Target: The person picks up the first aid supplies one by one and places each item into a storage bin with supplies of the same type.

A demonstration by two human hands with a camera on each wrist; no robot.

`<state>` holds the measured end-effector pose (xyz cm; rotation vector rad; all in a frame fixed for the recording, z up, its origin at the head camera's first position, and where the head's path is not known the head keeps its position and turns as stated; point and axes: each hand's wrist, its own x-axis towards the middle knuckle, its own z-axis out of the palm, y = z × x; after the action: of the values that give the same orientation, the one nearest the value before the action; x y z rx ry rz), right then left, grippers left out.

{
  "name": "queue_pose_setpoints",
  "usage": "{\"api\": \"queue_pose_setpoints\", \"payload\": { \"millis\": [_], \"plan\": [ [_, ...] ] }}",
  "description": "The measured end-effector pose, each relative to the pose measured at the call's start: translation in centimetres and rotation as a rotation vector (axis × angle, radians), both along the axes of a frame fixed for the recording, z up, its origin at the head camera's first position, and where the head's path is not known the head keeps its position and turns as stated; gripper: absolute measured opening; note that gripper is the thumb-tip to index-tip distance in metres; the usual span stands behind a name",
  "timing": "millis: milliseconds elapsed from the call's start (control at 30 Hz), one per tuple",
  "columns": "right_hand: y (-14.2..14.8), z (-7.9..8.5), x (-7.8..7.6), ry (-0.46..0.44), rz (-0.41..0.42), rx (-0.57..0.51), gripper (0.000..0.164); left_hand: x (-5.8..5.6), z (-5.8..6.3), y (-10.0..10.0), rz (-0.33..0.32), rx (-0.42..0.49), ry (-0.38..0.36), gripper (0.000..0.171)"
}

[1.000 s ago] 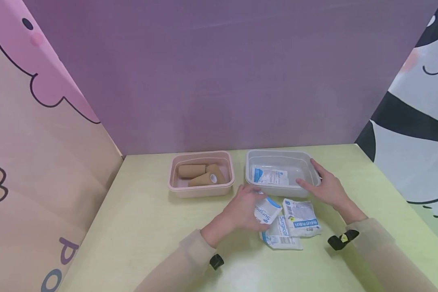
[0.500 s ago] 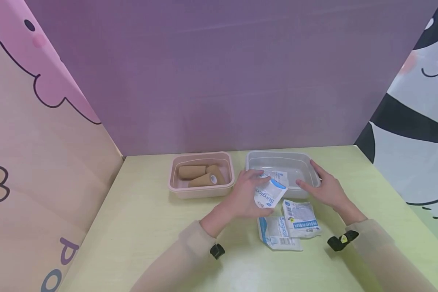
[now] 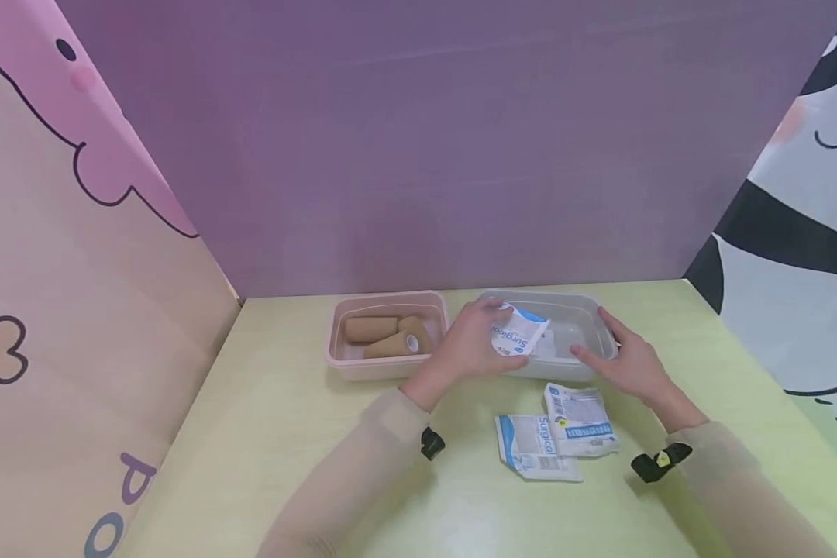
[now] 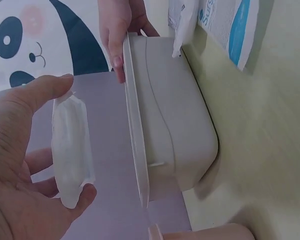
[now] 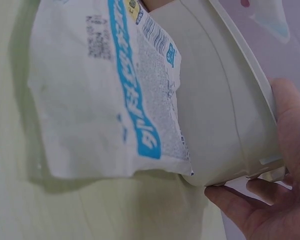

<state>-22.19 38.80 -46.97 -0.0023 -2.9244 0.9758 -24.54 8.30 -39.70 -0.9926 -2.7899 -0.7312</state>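
My left hand pinches a white and blue packet printed "Surgical" over the left part of a pale grey plastic box. From the left wrist view, the packet is edge-on between thumb and fingers, above the rim. Part of another packet shows inside the box, mostly covered by the held one. My right hand grips the box's right end, thumb at the rim. Two more packets lie on the table in front, one overlapping the other.
A pink plastic box with several tan rolls stands left of the grey one. Both boxes are near the back of the pale yellow table, by a purple wall. Printed cartoon panels flank the sides.
My left hand has lifted the packet from beside the table packets, up and away from me, to over the grey box. My right hand has stayed on the box.
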Motion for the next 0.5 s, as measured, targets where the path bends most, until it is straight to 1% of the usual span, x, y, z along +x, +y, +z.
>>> {"api": "queue_pose_setpoints", "payload": {
  "millis": [100, 267, 400, 500],
  "plan": [
    [0.2, 0.2, 0.0, -0.001, -0.002, 0.004, 0.107, -1.0, 0.1, 0.9, 0.017, -0.022, 0.002, 0.079],
    [0.2, 0.1, -0.1, -0.001, 0.001, 0.004, 0.107, -2.2, 0.0, 1.7, 0.039, -0.044, 0.001, 0.080],
    [0.2, 0.1, -0.1, -0.005, 0.001, 0.005, 0.106, -2.9, -0.2, 1.9, 0.045, -0.042, -0.015, 0.079],
    [0.1, 0.0, -0.1, -0.001, 0.007, -0.002, 0.106, -3.1, -0.4, 2.0, 0.059, -0.038, -0.042, 0.079]
  ]
}}
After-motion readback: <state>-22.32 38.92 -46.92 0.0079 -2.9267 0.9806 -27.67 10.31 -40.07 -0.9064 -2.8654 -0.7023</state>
